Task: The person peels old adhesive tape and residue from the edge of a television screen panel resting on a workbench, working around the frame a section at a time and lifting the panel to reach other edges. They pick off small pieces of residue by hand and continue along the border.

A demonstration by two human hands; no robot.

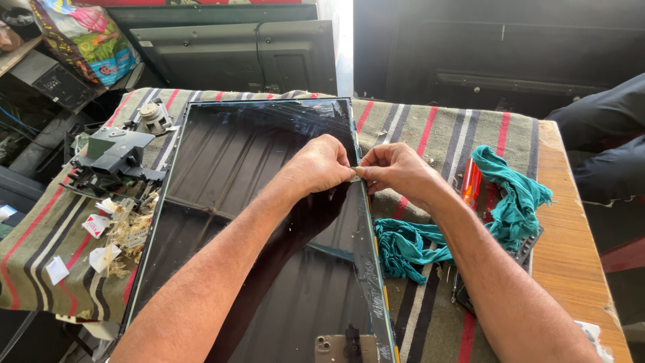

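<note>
A large flat dark screen panel (235, 202) lies face up on a striped cloth (437, 128) that covers the table. Both my hands meet at the panel's right edge, near its middle. My left hand (322, 165) pinches a thin pale strip at that edge, fingers closed on it. From the other side my right hand (396, 171) grips the same strip, fingertips touching the left hand's. My forearms cross over the lower part of the glass, which mirrors them.
A teal rag (510, 195) lies right of the panel, over a red-handled tool (471, 181) and a dark remote (524, 249). Dark plastic parts (114, 158) and paper scraps (114, 235) sit left. Television backs (248, 54) stand behind. Another person's dark sleeve (605, 134) is at far right.
</note>
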